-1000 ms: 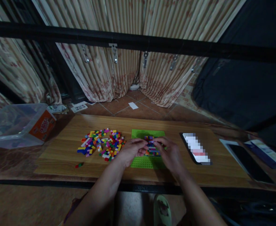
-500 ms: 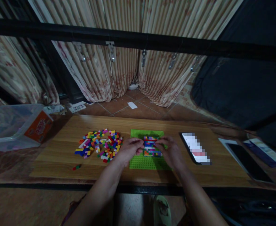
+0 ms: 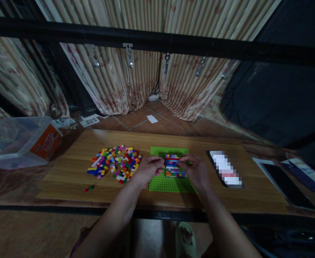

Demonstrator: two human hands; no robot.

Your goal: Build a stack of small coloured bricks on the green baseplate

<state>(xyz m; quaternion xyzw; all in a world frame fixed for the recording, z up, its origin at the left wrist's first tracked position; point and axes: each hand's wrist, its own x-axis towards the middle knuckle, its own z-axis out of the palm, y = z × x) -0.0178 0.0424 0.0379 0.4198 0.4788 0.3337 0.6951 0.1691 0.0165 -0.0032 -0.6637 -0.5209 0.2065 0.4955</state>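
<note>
A green studded baseplate [image 3: 163,185] lies on the wooden table, bearing a block of multicoloured toy bricks [image 3: 172,166] in rows. At the left edge of this block is my left hand [image 3: 150,171], its thumb and fingertips pinched together; whatever may be between them is too small to tell. My right hand [image 3: 197,172] reaches over the right side of the block, thumb and forefinger closed near its upper rows. Its fingers cover part of the bricks, and I cannot make out what they grip.
Loose bricks [image 3: 125,163] are heaped left of the baseplate, with a red and green pair [image 3: 89,188] nearer the front edge. A phone [image 3: 224,168] lies to the right. Beyond the table's left end stands a clear plastic bin [image 3: 17,139]; a dark tablet-like slab [image 3: 288,186] lies far right.
The view has shifted slightly, so the scene sits a little further right and higher. Both hands stay at the brick block, with only small finger movement.
</note>
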